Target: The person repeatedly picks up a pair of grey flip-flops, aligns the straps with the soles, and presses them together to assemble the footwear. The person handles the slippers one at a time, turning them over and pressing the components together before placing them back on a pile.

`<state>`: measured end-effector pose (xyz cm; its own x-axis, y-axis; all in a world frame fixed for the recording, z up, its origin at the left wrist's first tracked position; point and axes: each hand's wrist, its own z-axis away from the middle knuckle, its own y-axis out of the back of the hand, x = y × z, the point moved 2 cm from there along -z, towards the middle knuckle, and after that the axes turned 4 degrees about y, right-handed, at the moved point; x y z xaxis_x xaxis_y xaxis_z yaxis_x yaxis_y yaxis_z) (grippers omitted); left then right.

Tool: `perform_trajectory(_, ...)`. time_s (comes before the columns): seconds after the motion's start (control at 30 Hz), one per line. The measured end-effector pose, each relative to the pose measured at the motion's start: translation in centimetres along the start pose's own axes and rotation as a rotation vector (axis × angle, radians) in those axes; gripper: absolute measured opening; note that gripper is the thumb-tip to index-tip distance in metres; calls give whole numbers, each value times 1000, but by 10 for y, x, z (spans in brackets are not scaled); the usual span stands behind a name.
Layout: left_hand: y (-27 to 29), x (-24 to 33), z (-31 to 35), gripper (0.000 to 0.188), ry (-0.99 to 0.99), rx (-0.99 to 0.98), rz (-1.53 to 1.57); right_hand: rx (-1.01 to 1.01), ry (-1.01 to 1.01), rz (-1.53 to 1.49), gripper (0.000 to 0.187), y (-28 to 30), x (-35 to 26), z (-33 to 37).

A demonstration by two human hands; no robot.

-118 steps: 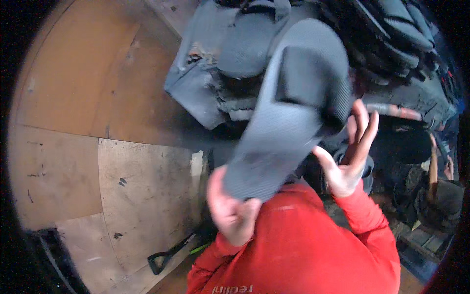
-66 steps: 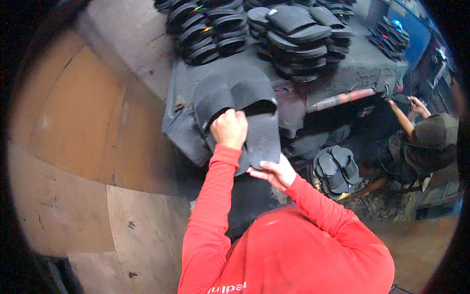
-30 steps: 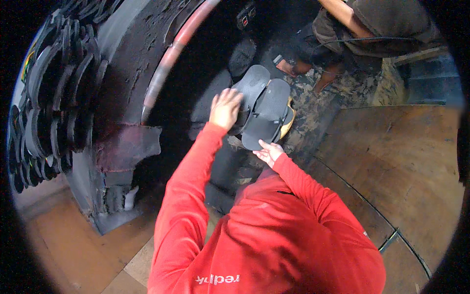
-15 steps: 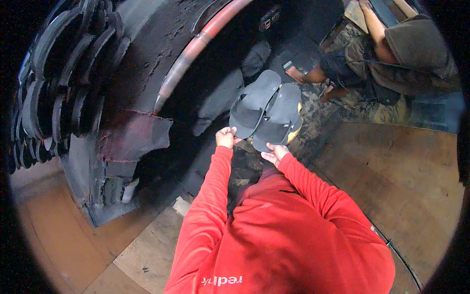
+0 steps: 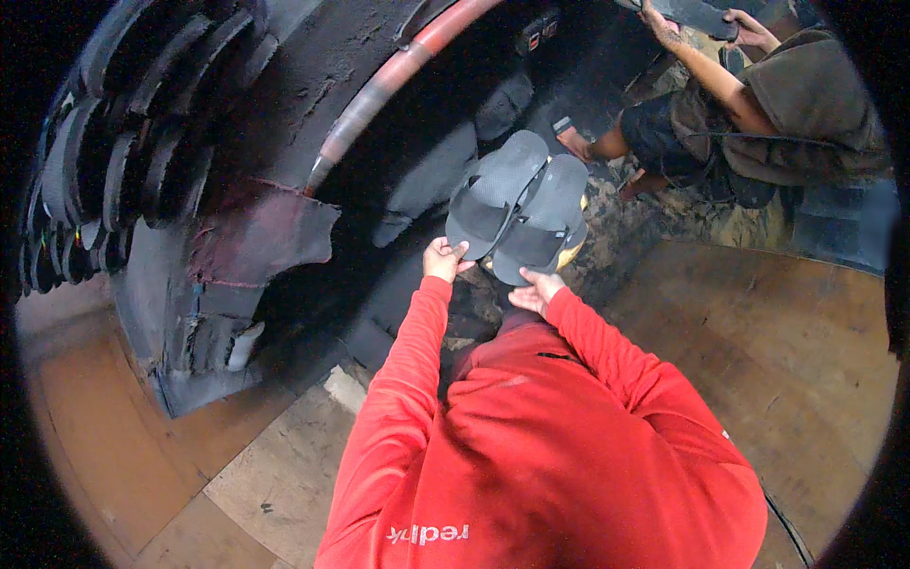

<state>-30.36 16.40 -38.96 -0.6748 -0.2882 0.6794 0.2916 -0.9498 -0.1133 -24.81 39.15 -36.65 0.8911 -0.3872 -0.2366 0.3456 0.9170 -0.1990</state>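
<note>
Two dark grey slide sandals are held side by side in front of me, toes pointing away. My left hand (image 5: 444, 260) pinches the near end of the left sandal (image 5: 513, 163) between thumb and fingers. On the near end of the right sandal (image 5: 557, 184), my right hand (image 5: 537, 289) grips with the thumb on top. Each sandal has a broad dark strap across it, and their inner edges touch or nearly touch. Something yellow (image 5: 571, 254) shows past the right sandal's edge; what it is I cannot tell.
Stacked dark curved sole pieces (image 5: 123, 142) rise at the left beside a dust-covered machine with a red pipe (image 5: 384, 81). At the upper right a co-worker sits, a dark flat piece (image 5: 697, 16) in their hands. Brown floor boards (image 5: 758, 341) lie to the right.
The co-worker's hands and the dark flat piece have come further into view at the upper right. The machine has shifted slightly in the picture; my hands still hold both sandals.
</note>
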Motion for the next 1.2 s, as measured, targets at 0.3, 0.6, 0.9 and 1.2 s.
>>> perform_trajectory(0.3,-1,-12,5,24,-79,73,23,-104,1607,1271,40,-39,-37,99)
perform_trajectory(0.6,5,28,35,41,-399,380,-469,53,1238,2293,71,-75,-95,7)
perform_trajectory(0.9,60,322,262,49,-1061,241,206,-7,964,2316,85,-95,-97,24)
perform_trajectory(1.2,49,445,294,29,-1297,-234,-39,-75,1210,1938,80,-172,-47,66)
